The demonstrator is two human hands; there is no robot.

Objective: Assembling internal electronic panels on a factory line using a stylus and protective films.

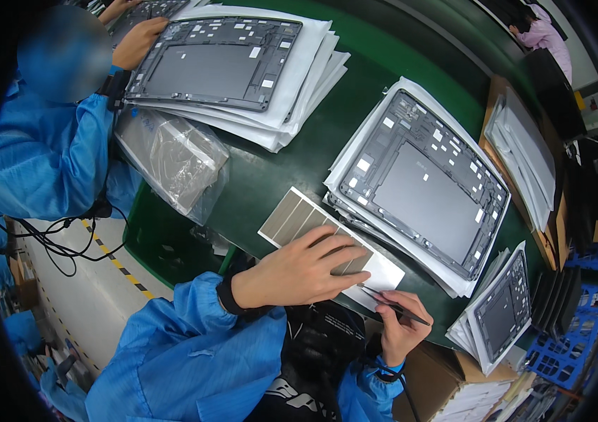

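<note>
A white backing sheet with grey-brown strips [293, 219] lies at the near edge of the green table. My left hand [302, 271] rests across it from above, its fingers stretched out and slightly apart over the strips. My right hand [399, 329] grips dark tweezers [408, 314], whose tips reach the sheet's bare white end [383, 271] close to my left fingertips. What lies between the tips is too small to make out. Just beyond the sheet, a dark tablet back housing [422, 186] with small white labels tops a stack of white foam sheets.
Another housing [204, 63] tops a stack at far left, where a co-worker's hand [138, 43] touches it. A clear plastic bag [172, 151] holds grey-brown pieces. At right stand a smaller-looking housing [501, 316], a cardboard box [440, 380] and blue crates [563, 355].
</note>
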